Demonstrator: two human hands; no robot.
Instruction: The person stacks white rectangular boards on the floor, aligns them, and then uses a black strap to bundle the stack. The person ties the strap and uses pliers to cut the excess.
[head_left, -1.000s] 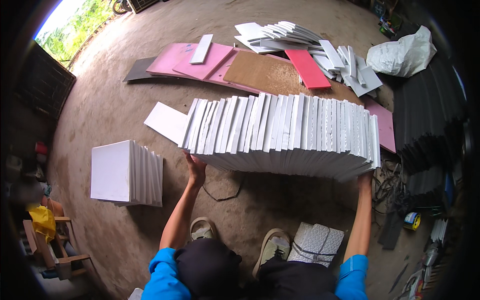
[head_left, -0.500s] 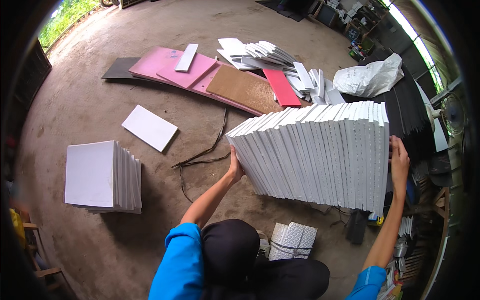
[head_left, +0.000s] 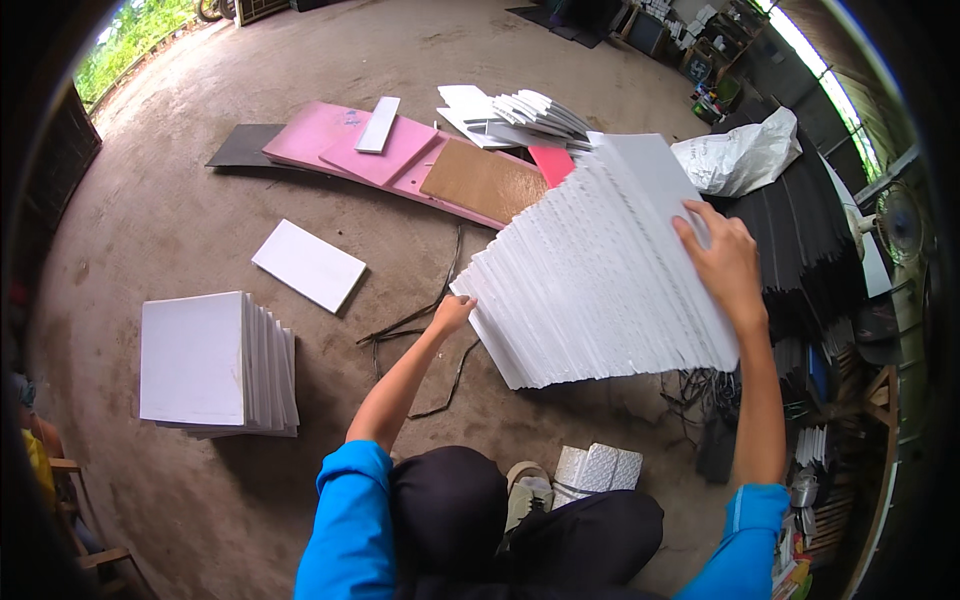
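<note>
A long stack of white foam boards (head_left: 600,270) leans in front of me, many sheets side by side and slightly fanned. The broad face of its rightmost sheet shows. My left hand (head_left: 456,313) grips the stack's left end at a corner, fingers closed around the edge. Against the face of the rightmost sheet presses my right hand (head_left: 725,262), fingers bent and somewhat apart, so the stack is clasped between both hands. Past my left hand, a single white board (head_left: 308,266) lies flat on the floor. A squared stack of white boards (head_left: 195,358) stands at the left.
Pink boards (head_left: 320,140), a brown board (head_left: 485,183) and a heap of white pieces (head_left: 520,115) lie beyond. Black cords (head_left: 440,290) trail on the floor. Dark sheets (head_left: 800,220) and a white sack (head_left: 745,155) are at the right. A strapped white bundle (head_left: 600,468) sits near my shoe (head_left: 528,490).
The stack's right end has tipped and swung leftward, so its last sheet's face now shows. My right hand has shifted left and farther away, onto that face. My left hand still holds its end.
</note>
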